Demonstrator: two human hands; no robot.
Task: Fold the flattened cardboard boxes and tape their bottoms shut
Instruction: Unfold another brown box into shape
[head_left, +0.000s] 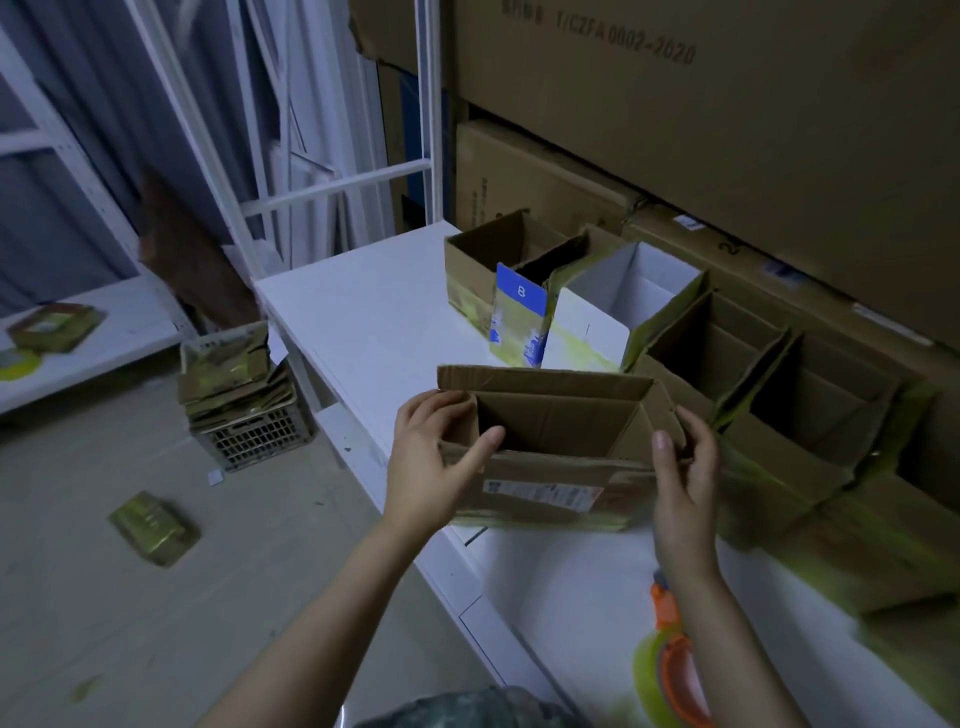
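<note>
I hold a small brown cardboard box (545, 467) upright over the white table (374, 312), its open top facing me and a shipping label on its near side. My left hand (431, 467) grips its left end, thumb hooked over the near rim. My right hand (680, 478) grips the right end, thumb on the near corner. A tape dispenser (670, 665) with an orange handle and a yellowish tape roll lies on the table below my right wrist.
Several opened boxes (717, 353) stand in a row along the table's back right, one white inside, one with a blue panel. Large cartons (727, 130) are stacked behind. On the floor at left, a crate (249, 431) holds flattened boxes; one flattened box (153, 527) lies loose.
</note>
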